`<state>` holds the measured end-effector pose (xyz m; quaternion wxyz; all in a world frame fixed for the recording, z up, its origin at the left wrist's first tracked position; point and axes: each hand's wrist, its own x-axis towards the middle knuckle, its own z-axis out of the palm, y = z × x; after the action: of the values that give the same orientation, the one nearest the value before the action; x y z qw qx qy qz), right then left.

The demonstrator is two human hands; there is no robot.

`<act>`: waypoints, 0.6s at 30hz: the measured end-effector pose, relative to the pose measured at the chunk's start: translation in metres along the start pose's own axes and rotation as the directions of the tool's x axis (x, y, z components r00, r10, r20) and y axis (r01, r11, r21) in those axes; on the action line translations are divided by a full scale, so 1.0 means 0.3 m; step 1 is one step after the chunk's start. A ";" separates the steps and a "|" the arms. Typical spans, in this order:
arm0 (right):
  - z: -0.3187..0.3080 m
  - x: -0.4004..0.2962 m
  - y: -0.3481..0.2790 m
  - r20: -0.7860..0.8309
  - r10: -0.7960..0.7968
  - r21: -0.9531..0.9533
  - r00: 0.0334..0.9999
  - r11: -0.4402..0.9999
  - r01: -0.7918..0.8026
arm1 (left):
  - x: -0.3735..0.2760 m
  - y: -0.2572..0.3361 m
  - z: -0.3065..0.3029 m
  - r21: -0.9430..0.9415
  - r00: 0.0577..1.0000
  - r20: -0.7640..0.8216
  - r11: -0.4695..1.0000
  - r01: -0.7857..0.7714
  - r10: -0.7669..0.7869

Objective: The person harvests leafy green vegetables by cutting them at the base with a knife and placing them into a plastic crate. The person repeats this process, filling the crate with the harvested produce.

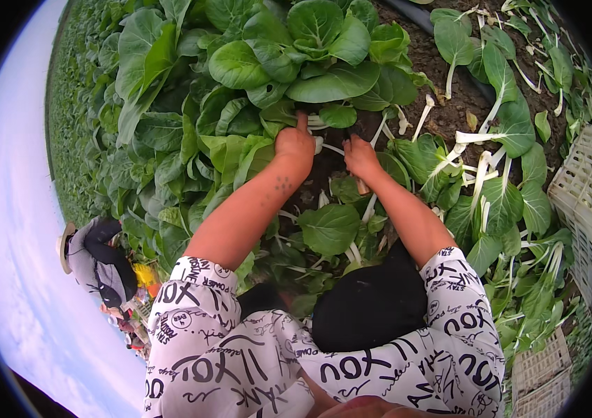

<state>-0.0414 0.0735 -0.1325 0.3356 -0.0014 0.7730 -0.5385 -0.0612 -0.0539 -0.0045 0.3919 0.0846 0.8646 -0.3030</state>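
Observation:
My left hand (296, 146) is at the base of a leafy green plant with pale stalks (316, 123), its fingers partly hidden under the leaves. To its right, my right hand (361, 157) is closed around a tool with a wooden handle (362, 187); its working end is hidden in shadow near the soil. Broad green leaves (316, 26) spread above both hands. Beneath my forearms, a loose leaf (330, 229) and cut pale stalks lie on the ground.
Dense leafy plants (160, 130) grow on the left. Cut leaves with white stalks (502, 198) cover the soil on the right, beside plastic crates (580, 183) and another crate (541, 366) lower down. A person in a hat (97, 261) bends at the far left, with others beyond.

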 end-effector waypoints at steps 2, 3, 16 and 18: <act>0.027 0.020 0.033 -0.057 -0.065 -0.096 0.996 0.994 0.060 | -0.002 0.005 0.014 0.031 0.999 -0.044 0.999 -0.010 0.011; 0.033 0.040 0.075 -0.092 -0.227 -0.213 0.970 0.956 0.203 | 0.004 0.017 -0.001 0.004 0.999 -0.053 1.000 -0.009 0.009; -0.441 -0.536 -0.271 -0.155 -0.456 0.610 0.876 0.653 0.448 | -0.620 -0.242 -0.181 -0.742 0.729 -0.571 0.142 -0.655 0.377; -0.474 -0.582 -0.445 -0.023 -0.635 0.674 0.772 0.560 0.482 | -0.685 -0.232 -0.161 -0.794 0.717 -0.602 -0.169 -0.584 0.351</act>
<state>-0.0281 0.1991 0.0967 0.2092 -0.1924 0.4543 -0.8443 0.0213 -0.0624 0.2018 0.3427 0.1335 0.7586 0.5378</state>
